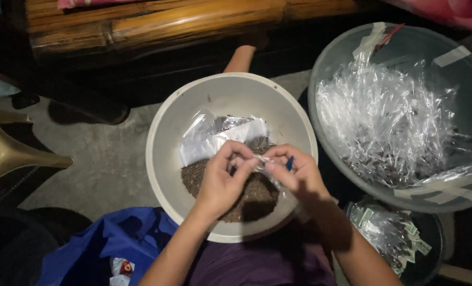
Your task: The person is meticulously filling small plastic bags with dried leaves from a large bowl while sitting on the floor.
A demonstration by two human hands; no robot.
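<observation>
A small clear packet (pixel 262 161) is pinched closed between the fingers of the left hand (pixel 222 180) and right hand (pixel 299 175), above a white bowl (pixel 164 143) of dark grains, over a dim concrete floor (pixel 103 159) beside bamboo furniture (pixel 156 21).

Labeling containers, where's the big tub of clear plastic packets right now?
In the head view the grey tub of clear packets sits at upper right, beside the white bowl of dark grains under both hands, with a smaller dark container just below it.
</observation>
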